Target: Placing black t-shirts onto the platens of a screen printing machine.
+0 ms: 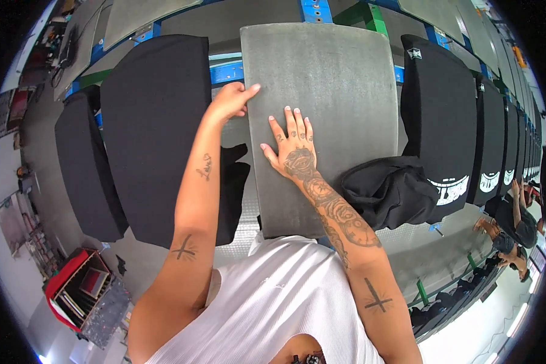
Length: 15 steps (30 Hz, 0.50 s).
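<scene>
Under the two hands lies one bare grey board (340, 79). The right hand (295, 145) is open, palm down on it, its four fingers slightly spread and the thumb held apart. The left hand (232, 101), ahead and to the left, is half closed with fingers curled and thumb extended over the board's left edge; whether it touches or pinches that edge I cannot tell. No object shows in either hand.

Left of the left hand, two black garments (158, 133) are stretched over boards. Right of the right hand, one bunched black cloth (385, 188) overlaps the board's near right corner. Beyond it runs a row of black garments (440, 121), at least four with white prints, the farthest too small to count. Blue supports (227, 73) show ahead of the hands. Far right is at least one other person (519, 224); far lower left, one red-edged case (82, 291).
</scene>
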Motion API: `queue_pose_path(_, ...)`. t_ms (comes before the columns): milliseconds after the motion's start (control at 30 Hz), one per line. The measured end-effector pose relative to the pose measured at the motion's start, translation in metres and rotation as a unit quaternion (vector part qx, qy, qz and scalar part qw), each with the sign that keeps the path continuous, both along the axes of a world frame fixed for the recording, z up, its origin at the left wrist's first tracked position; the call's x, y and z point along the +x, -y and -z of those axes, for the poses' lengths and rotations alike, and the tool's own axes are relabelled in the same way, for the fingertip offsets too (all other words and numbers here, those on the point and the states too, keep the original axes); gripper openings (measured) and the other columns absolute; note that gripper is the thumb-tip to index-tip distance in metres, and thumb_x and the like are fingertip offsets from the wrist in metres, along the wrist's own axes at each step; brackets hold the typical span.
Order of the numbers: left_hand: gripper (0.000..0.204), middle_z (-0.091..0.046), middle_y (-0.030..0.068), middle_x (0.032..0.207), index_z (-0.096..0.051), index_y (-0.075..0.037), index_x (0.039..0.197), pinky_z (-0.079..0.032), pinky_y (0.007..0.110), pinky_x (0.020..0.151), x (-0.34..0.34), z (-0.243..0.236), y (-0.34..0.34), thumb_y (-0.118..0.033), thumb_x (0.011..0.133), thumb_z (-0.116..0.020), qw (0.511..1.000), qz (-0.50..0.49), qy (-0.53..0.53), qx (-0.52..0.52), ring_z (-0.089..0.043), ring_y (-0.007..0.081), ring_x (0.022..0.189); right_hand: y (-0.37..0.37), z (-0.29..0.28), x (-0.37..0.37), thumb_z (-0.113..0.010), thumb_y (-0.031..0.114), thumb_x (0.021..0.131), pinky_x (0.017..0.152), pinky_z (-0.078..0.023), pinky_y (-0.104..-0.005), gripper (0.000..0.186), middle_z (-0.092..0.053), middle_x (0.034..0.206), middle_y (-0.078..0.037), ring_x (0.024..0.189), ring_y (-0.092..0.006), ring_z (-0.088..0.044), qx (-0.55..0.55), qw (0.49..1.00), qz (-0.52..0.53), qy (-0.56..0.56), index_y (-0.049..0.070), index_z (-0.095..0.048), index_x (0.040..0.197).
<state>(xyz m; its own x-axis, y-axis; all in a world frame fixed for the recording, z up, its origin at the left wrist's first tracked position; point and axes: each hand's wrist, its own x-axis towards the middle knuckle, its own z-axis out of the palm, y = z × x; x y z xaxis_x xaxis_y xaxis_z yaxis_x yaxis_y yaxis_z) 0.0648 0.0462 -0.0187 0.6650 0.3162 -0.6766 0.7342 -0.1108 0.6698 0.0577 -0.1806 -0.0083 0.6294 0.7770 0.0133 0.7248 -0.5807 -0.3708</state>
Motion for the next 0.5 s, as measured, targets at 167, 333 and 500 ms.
queue_pose_path(167,0.068,-0.067,0.0200,0.098,-0.062,0.009,0.105,-0.052,0.036,0.074,0.012,0.006,0.027,-0.051,0.074,-0.073,0.968,0.004,0.002,0.249,-0.067,0.0238,0.085,0.001,0.000,0.000,-0.053,0.046,0.087,0.112,-0.014,-0.0502,0.063,-0.025,0.146,-0.022,0.138,-0.0362,-0.020,-0.002,1.000,-0.003,0.005,0.014,-0.040,0.139)
queue_pose_path(333,0.042,-0.065,0.0097,0.072,-0.063,0.001,0.086,-0.051,0.030,0.057,0.005,0.019,0.008,-0.035,0.072,-0.079,0.998,-0.038,0.026,0.048,-0.063,0.0161,0.067,0.000,0.001,0.000,-0.054,0.045,0.086,0.112,-0.014,-0.0503,0.063,-0.026,0.146,-0.021,0.137,-0.0363,-0.021,-0.001,1.000,-0.002,-0.001,0.014,-0.041,0.139)
queue_pose_path(500,0.030,-0.062,0.0021,0.077,-0.063,-0.001,0.097,-0.051,0.021,0.058,-0.009,0.004,-0.005,-0.025,0.081,-0.072,0.998,-0.013,0.047,-0.041,-0.059,0.0093,0.066,0.001,0.001,0.000,-0.057,0.044,0.084,0.111,-0.017,-0.0493,0.061,-0.027,0.145,-0.021,0.137,-0.0363,-0.022,0.018,1.000,0.007,0.001,0.013,-0.045,0.136)
